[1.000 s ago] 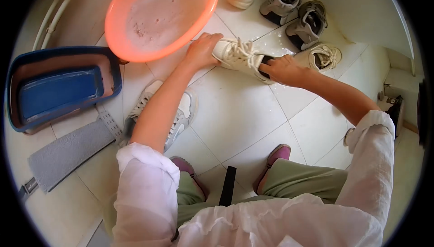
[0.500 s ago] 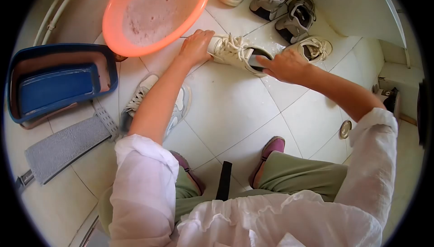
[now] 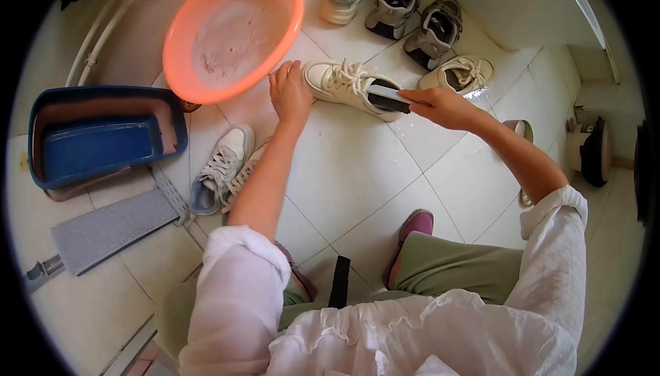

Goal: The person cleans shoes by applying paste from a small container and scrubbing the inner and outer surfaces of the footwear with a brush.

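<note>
A cream lace-up shoe [image 3: 340, 83] lies on the tiled floor in front of me, its toe to the left and its opening to the right. My right hand [image 3: 443, 106] is closed round the end of a brush [image 3: 386, 92] with a pale handle and dark bristles. The brush head is in the shoe's opening, bristles facing down. Beside the toe is my left hand [image 3: 290, 92], fingers extended and slightly apart, holding nothing. Whether it touches the toe I cannot tell. Another cream shoe [image 3: 466, 74] sits just beyond my right hand.
An orange basin [image 3: 180, 66] with cloudy water stands behind my left hand. At the left are a blue tub [image 3: 41, 142] and a flat grey mop head [image 3: 113, 231]. Grey-white sneakers [image 3: 223, 163] lie by my left forearm. Several shoes, including a grey sneaker [image 3: 434, 32], line the back.
My left hand has come off the shoe's toe and turned, fingers now pointing away from me. The brush has shifted so more of its handle and bristles show. The view has moved slightly.
</note>
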Demonstrator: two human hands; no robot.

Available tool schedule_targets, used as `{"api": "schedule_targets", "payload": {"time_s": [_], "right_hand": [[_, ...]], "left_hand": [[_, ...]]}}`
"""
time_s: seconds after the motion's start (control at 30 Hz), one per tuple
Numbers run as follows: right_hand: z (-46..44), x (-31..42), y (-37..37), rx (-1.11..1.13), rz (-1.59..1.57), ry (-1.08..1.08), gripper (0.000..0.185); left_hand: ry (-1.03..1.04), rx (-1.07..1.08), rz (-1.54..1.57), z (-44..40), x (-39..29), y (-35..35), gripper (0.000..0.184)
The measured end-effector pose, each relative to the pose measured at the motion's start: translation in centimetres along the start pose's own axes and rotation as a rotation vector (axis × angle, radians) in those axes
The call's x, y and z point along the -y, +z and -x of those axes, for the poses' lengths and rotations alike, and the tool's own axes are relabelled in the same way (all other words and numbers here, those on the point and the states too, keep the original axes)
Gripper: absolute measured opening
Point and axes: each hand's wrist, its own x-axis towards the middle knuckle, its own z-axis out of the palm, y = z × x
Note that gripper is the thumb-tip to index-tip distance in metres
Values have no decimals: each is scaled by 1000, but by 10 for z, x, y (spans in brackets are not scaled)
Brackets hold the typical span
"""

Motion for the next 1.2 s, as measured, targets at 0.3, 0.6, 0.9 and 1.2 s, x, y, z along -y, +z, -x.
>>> {"api": "schedule_targets", "payload": {"time_s": [0.3,0.6,0.9,1.2], "right_hand": [[27,-37,-20,-159,-870,279,40],[-25,-23,14,-190,-1175,171,44],[-57,3,61,-219,-138,-295,36],[-114,15,50,-71,-110,-246,58]], "left_hand": [[-1206,-11,1907,42,-198,23,36],[-1566,-134,2020,-5,-162,11,38],[-1529,-513,2306,-2,-138,19,37],[-1452,-428,2395,22,-132,31,45]]}}
